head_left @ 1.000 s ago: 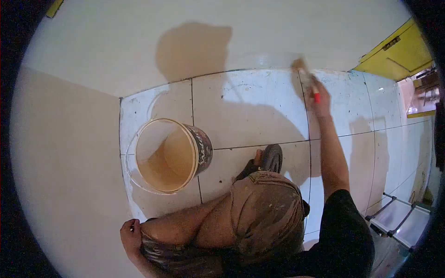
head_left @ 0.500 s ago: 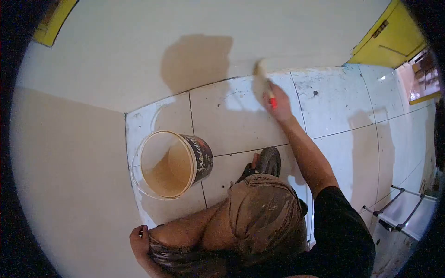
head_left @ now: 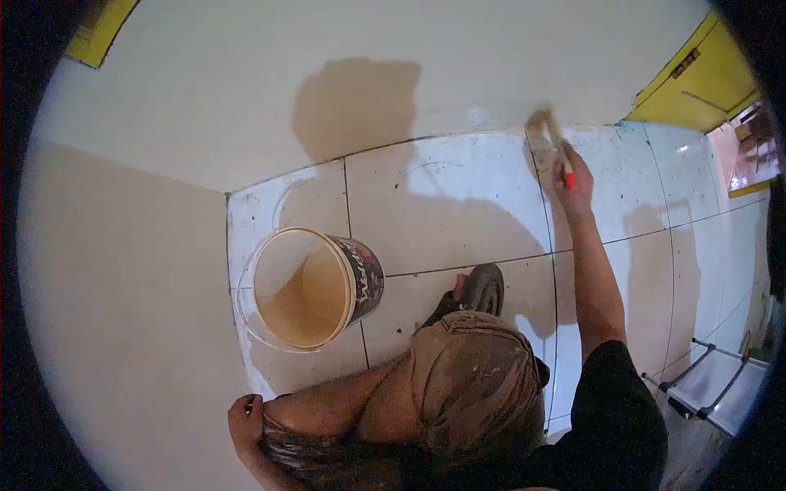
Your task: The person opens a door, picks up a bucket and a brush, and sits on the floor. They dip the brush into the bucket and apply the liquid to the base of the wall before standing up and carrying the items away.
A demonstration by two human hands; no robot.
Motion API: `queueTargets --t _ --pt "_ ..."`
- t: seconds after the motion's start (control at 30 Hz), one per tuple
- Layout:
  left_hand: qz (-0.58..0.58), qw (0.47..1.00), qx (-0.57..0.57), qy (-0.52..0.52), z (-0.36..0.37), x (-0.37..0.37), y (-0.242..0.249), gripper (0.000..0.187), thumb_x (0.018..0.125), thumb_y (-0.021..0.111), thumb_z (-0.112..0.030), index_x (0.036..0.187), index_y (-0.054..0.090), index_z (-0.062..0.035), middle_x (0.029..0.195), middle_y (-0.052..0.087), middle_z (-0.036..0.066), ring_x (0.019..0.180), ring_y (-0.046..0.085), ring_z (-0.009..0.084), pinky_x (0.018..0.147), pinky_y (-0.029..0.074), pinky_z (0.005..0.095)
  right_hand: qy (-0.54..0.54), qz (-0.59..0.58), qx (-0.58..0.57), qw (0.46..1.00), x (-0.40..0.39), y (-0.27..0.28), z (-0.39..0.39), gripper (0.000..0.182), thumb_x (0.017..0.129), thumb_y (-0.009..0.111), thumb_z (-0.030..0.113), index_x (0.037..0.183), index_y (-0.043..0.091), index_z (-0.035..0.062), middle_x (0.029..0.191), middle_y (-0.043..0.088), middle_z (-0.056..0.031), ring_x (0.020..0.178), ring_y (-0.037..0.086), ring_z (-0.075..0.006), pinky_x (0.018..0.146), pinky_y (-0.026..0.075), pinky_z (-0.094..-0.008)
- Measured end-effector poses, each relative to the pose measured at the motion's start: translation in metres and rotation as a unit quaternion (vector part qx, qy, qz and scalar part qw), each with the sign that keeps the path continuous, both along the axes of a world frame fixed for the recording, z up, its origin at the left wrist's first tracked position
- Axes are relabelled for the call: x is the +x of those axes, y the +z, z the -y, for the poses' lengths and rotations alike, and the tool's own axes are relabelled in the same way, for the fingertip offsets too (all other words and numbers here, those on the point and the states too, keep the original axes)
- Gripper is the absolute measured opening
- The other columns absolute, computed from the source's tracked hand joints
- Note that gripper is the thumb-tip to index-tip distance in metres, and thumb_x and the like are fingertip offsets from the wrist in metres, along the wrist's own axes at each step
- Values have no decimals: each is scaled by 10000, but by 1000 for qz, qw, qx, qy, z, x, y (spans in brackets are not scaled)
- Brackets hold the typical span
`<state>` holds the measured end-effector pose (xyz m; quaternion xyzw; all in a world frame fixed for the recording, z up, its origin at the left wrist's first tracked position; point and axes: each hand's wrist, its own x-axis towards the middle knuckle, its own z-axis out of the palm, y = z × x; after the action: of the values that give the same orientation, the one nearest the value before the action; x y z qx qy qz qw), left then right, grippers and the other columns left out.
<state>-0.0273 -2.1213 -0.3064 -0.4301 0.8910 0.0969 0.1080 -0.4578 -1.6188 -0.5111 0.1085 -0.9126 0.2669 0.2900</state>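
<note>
My right hand (head_left: 575, 186) is closed round the handle of a paintbrush (head_left: 554, 131) with a red handle end. The brush head is blurred by motion and lies at the foot of the pale wall (head_left: 491, 61), where it meets the floor. My left hand (head_left: 246, 419) rests at my bent knee, fingers curled; whether they grip the trouser cloth or something else is hidden. A paint bucket (head_left: 350, 282) with a dark printed label stands on the floor to the left, its wire handle hanging down and its inside coated pale.
White floor tiles (head_left: 458, 229) with dark joints and specks spread around my sandalled foot (head_left: 483, 288). A yellow door (head_left: 696, 78) stands at the upper right beside a doorway. A metal step ladder (head_left: 712, 380) is at the lower right.
My right hand and the paintbrush have moved right along the wall's base. The bucket and my left hand have stayed in place.
</note>
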Motion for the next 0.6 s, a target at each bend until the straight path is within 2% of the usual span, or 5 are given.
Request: queueTargets --t 0.13,0.3,0.4,0.5,0.6 --pt "8 999 29 14 17 11 -11 284 791 583 -221 898 632 38 857 632 195 771 612 298 719 474 365 -104 -20 -128 986 4 -8 8 319 836 546 125 1131 521 6 1069 578 -180 950 576 -332 818 472 -354" --pt "4 999 43 6 13 8 -6 296 801 572 -229 908 629 40 847 633 199 771 615 303 723 473 366 58 92 -148 983 16 -20 93 373 801 558 162 1133 507 0 1089 558 -200 994 547 -346 868 439 -373" --pt "2 1000 25 -16 5 3 0 305 806 567 -236 916 627 42 853 633 201 777 617 304 724 473 368 236 -25 -57 970 19 -20 133 389 772 594 154 1111 509 -17 1081 563 -197 999 553 -333 868 455 -376" --pt "30 999 20 0 20 14 -11 306 803 569 -233 922 625 43 850 634 201 769 617 295 719 472 368 316 5 -75 946 15 -11 154 383 768 608 149 1097 513 -23 1084 561 -206 1014 552 -321 869 459 -375" --pt "18 998 27 44 17 13 -12 307 803 569 -234 919 624 45 854 634 201 772 616 300 728 471 369 274 -11 -63 960 -5 -14 132 365 768 612 125 1097 526 -6 1080 577 -181 995 570 -306 862 465 -364"
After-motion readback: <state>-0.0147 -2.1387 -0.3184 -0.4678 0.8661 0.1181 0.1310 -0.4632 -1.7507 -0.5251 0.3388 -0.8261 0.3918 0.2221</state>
